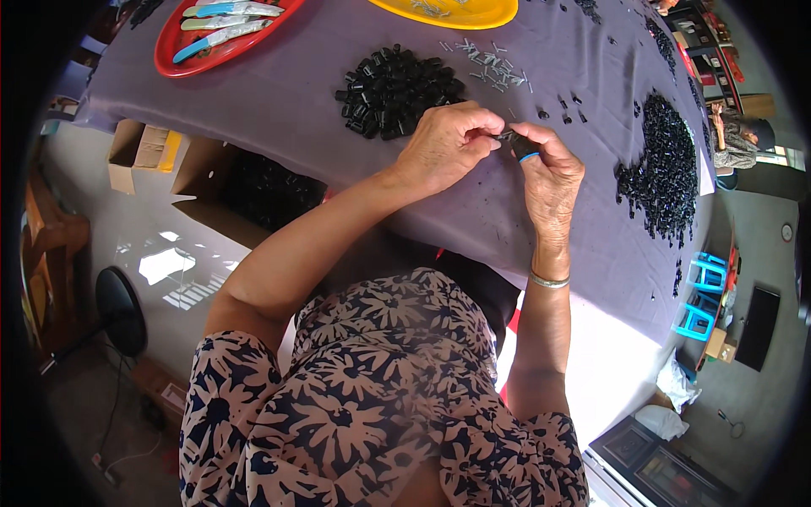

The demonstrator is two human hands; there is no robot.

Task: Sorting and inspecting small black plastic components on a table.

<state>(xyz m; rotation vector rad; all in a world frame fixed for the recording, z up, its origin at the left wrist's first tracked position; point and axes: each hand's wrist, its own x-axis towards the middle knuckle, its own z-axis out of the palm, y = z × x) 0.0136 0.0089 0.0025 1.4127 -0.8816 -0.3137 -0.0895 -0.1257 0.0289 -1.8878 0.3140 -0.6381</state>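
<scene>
Above the near part of the table, my left hand [443, 148] and my right hand [553, 173] meet with their fingertips pinched together. A small black piece [505, 135] is between the fingertips, mostly covered, so its exact shape is unclear. Against my right fingers lies a dark covering with a blue edge [527, 152]; I cannot tell whether it is worn or held. Just beyond my left hand is a heap of larger black plastic caps [393, 93]. Thin silvery pins [494, 66] lie scattered past both hands, and a few loose black parts [566, 106] are to their right.
A purple-grey cloth [591, 211] covers the table. A big pile of small black parts [663, 173] spreads at right. A red tray [173, 63] with knives and a yellow tray [456, 19] stand at the back. Below the left edge is an open cardboard box [198, 173]. Another person [735, 139] is far right.
</scene>
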